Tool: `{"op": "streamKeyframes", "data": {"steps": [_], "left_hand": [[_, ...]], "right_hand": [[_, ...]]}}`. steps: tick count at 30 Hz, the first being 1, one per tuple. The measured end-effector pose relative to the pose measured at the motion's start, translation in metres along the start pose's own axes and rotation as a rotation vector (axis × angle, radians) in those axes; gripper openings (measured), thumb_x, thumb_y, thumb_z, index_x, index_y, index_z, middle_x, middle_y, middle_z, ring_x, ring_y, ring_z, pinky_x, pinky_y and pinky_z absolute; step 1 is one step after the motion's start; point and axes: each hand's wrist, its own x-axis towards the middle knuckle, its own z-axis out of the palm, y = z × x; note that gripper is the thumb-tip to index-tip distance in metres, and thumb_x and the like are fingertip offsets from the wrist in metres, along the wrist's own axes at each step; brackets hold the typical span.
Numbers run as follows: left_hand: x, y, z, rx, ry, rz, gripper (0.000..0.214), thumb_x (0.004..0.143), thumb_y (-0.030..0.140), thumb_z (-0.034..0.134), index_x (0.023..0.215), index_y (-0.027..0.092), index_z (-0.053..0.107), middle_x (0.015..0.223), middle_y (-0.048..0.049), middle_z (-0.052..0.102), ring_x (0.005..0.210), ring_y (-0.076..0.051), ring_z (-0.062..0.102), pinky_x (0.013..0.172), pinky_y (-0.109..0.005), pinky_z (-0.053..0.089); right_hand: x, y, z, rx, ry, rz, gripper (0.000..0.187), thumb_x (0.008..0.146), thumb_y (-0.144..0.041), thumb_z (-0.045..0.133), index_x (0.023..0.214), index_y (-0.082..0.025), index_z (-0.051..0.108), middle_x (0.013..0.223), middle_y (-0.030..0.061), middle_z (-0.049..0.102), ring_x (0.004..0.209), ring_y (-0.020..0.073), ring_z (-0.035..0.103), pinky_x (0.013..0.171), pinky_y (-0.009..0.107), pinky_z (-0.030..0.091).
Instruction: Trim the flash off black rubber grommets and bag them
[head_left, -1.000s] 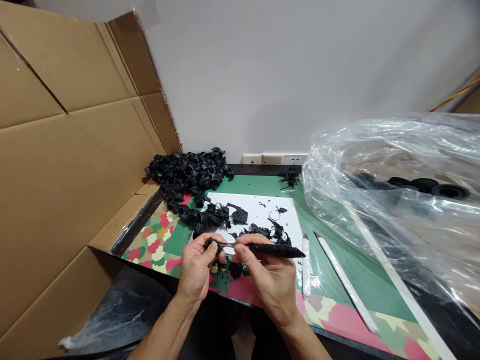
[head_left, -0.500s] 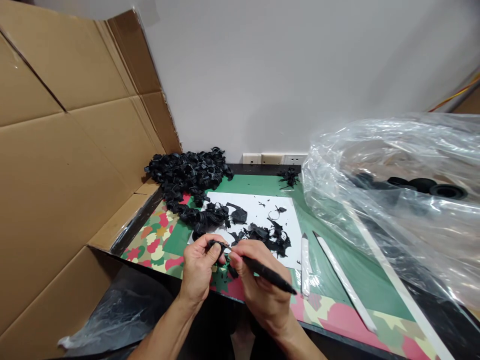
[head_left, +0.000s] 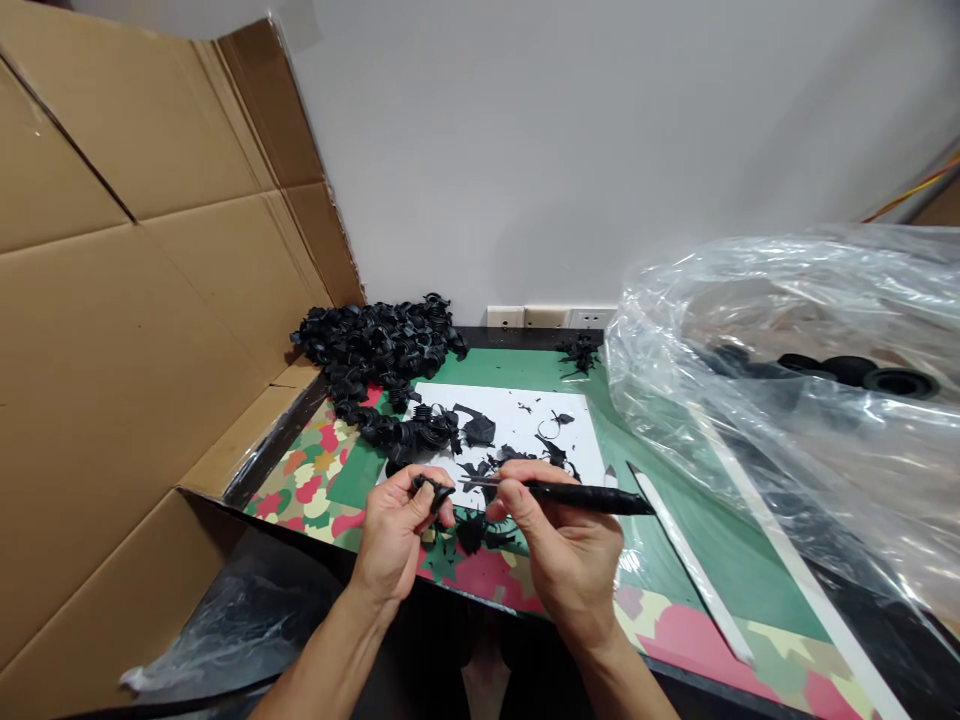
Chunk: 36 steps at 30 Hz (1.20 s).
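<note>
My left grip (head_left: 394, 525): small black part (head_left: 441, 494), pinched. My right grip (head_left: 566, 550): black-handled tool (head_left: 592, 497), tip just apart. Step: trimming, seemingly; another cut would need steadiness.

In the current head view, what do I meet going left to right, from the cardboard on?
Cardboard, left hand pinching a small black piece, right hand holding a black-handled tool, white stick with a dark tip, black round parts.
</note>
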Motion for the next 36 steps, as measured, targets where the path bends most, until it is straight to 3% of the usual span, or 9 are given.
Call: {"op": "streamKeyframes", "data": {"steps": [8, 16, 36], "left_hand": [[0.0, -0.002, -0.005, 0.069, -0.016, 0.108, 0.017, 0.068, 0.03, 0.078, 0.072, 0.015, 0.072, 0.077, -0.0018, 0.064, 0.053, -0.008, 0.055, 0.055, -0.019, 0.045], [0.001, -0.004, -0.005, 0.186, 0.052, 0.289, 0.014, 0.069, 0.029, 0.076, 0.071, 0.016, 0.072, 0.077, -0.0033, 0.064, 0.061, -0.012, 0.055, 0.054, -0.021, 0.049], [0.002, -0.006, -0.005, 0.204, 0.056, 0.258, 0.014, 0.069, 0.029, 0.074, 0.071, 0.015, 0.071, 0.076, -0.003, 0.064, 0.057, -0.011, 0.054, 0.054, -0.022, 0.048]], "right_hand": [[-0.004, -0.001, 0.006, 0.052, -0.135, 0.038, 0.007, 0.085, -0.023, 0.063, 0.081, -0.02, 0.066, 0.061, -0.0024, 0.063, 0.054, 0.0119, 0.06, 0.051, 0.023, 0.051], [-0.006, 0.003, 0.002, -0.009, -0.156, 0.021, 0.007, 0.086, -0.023, 0.061, 0.081, -0.019, 0.065, 0.062, -0.0022, 0.06, 0.055, 0.0112, 0.058, 0.052, 0.022, 0.049], [-0.004, 0.008, 0.006, -0.038, -0.147, -0.062, 0.005, 0.085, -0.021, 0.062, 0.082, -0.019, 0.065, 0.07, 0.0, 0.063, 0.058, 0.0135, 0.061, 0.053, 0.026, 0.05]]}}
